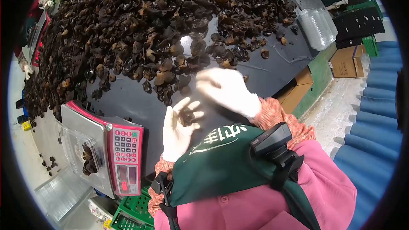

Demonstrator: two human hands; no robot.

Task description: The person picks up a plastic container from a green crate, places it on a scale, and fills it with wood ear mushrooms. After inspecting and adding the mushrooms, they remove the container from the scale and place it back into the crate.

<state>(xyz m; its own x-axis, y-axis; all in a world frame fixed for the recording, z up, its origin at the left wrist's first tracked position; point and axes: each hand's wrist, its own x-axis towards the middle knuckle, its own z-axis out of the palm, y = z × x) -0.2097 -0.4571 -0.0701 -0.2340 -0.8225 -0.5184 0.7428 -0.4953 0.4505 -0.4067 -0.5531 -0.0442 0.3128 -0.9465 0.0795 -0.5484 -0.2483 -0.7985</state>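
Note:
Both my hands wear white gloves, over the near edge of a dark table. My left hand (180, 127) has its palm up and fingers curled around some dark fungus pieces. To its right, my right hand (226, 88) is bent downward and blurred; its fingertips are smeared, so what they hold is unclear. A large heap of dark brown fungus (149, 25) covers the far part of the table. At the left a pink-rimmed scale (125, 145) bears a clear plastic box (76, 145) with a few fungus pieces in it.
Stacked clear trays (318, 27) stand at the table's right edge, near a cardboard box (347, 61) and green crates (370, 44). Another green crate (134, 208) is below the scale. At the far left, a co-worker's gloved hands (28, 71) show beside a second scale (39, 42).

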